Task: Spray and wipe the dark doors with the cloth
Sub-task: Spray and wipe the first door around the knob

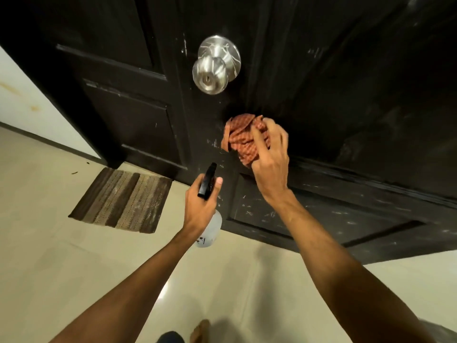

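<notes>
**Dim indoor light, strong fisheye warp**

Dark door (346, 82) swallows detail and goes near-black toward the top corners. Metal knob (215, 68) shows bright specular streaks. Glossy floor (99, 268) carries a small glare patch near bottom centre. Straight edges bend at the frame borders. Slight softness overall.

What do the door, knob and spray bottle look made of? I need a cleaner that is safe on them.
Door: seems wood, painted or stained dark with a slight sheen; raised panels, pale scuffs.
Knob: brushed silvery metal, judging by its reflections.
Spray bottle: cloudy see-through plastic body, black plastic head, held in the left hand.
</notes>
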{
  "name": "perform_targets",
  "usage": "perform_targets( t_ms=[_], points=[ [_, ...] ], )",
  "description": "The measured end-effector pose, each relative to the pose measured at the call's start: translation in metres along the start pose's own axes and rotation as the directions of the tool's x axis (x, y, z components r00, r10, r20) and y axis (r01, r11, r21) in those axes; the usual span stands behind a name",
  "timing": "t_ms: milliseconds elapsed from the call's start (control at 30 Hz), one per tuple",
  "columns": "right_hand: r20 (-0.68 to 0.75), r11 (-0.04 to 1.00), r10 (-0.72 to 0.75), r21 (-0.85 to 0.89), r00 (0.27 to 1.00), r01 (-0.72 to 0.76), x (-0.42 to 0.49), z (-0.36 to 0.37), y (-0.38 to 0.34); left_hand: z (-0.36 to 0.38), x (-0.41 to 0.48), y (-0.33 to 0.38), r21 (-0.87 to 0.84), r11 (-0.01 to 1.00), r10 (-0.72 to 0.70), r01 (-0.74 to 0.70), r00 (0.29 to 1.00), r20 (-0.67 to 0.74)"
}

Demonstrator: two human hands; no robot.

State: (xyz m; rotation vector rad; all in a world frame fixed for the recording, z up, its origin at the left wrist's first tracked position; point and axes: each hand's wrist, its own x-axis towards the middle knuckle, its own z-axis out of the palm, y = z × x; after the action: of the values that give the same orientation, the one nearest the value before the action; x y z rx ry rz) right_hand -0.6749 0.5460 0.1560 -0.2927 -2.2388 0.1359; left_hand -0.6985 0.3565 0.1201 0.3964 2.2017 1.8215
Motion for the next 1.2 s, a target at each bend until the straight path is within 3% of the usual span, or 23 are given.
perform_targets(
  t_ms=[67,200,300,433,500,567,600,700,767,900,933,1033,1067,1133,1200],
  points=[
    [-0.016,0.992,-0.087,-0.096,0.996,0.085,-0.02,0.012,0.004,0.008,-0.004,-0.014,-0.038,0.999,0.008,-0.008,1.0,-0.017],
    [0.278,0.906,-0.282,-0.238,0.918,0.35,-0.066,0.052,0.022,0.014,-0.001,-0.037,-0.092,0.995,0.037,-0.042,0.998,-0.051],
    [0.174,0.831,-0.399,-0.346,0.9,0.435,-0.037,0.055,0.032,0.012,0.014,-0.062,-0.102,0.991,0.087,-0.091,0.995,-0.038],
    [-0.055,0.849,-0.398,-0.4,0.916,0.346,-0.03,0.07,0.037,0.012,0.031,-0.111,-0.109,0.973,0.202,-0.202,0.979,-0.012],
    [0.066,0.781,-0.485,-0.417,0.872,0.466,-0.068,0.105,0.037,0.013,0.038,-0.137,-0.126,0.958,0.256,-0.256,0.966,-0.021],
    [0.267,0.635,-0.615,-0.391,0.742,0.666,-0.097,0.127,0.042,0.014,0.044,-0.164,-0.122,0.943,0.307,-0.308,0.951,-0.029],
    [0.275,0.614,-0.631,-0.394,0.725,0.684,-0.095,0.128,0.044,0.015,0.047,-0.176,-0.122,0.939,0.321,-0.322,0.947,-0.027],
    [-0.038,0.789,-0.486,-0.449,0.873,0.42,-0.078,0.127,0.039,0.022,0.057,-0.216,-0.138,0.929,0.344,-0.344,0.939,-0.025],
    [-0.141,0.845,-0.413,-0.429,0.9,0.32,-0.093,0.153,0.037,0.027,0.063,-0.242,-0.131,0.93,0.34,-0.342,0.94,-0.04],
    [0.207,0.612,-0.616,-0.482,0.76,0.628,-0.163,0.207,0.055,0.039,0.06,-0.297,-0.133,0.937,0.324,-0.323,0.946,-0.019],
    [0.191,0.626,-0.606,-0.484,0.772,0.612,-0.156,0.202,0.055,0.041,0.06,-0.303,-0.131,0.935,0.33,-0.329,0.944,-0.016],
    [-0.095,0.817,-0.425,-0.468,0.9,0.336,-0.122,0.19,0.045,0.044,0.064,-0.315,-0.112,0.927,0.356,-0.358,0.934,-0.042],
    [-0.129,0.836,-0.39,-0.465,0.912,0.292,-0.125,0.194,0.042,0.045,0.066,-0.318,-0.108,0.926,0.357,-0.361,0.932,-0.054],
    [-0.012,0.763,-0.479,-0.501,0.878,0.41,-0.155,0.221,0.047,0.046,0.065,-0.327,-0.086,0.925,0.363,-0.369,0.929,-0.075],
    [0.238,0.605,-0.576,-0.52,0.782,0.603,-0.178,0.228,0.057,0.043,0.063,-0.326,-0.081,0.923,0.37,-0.377,0.925,-0.091]
  ],
)
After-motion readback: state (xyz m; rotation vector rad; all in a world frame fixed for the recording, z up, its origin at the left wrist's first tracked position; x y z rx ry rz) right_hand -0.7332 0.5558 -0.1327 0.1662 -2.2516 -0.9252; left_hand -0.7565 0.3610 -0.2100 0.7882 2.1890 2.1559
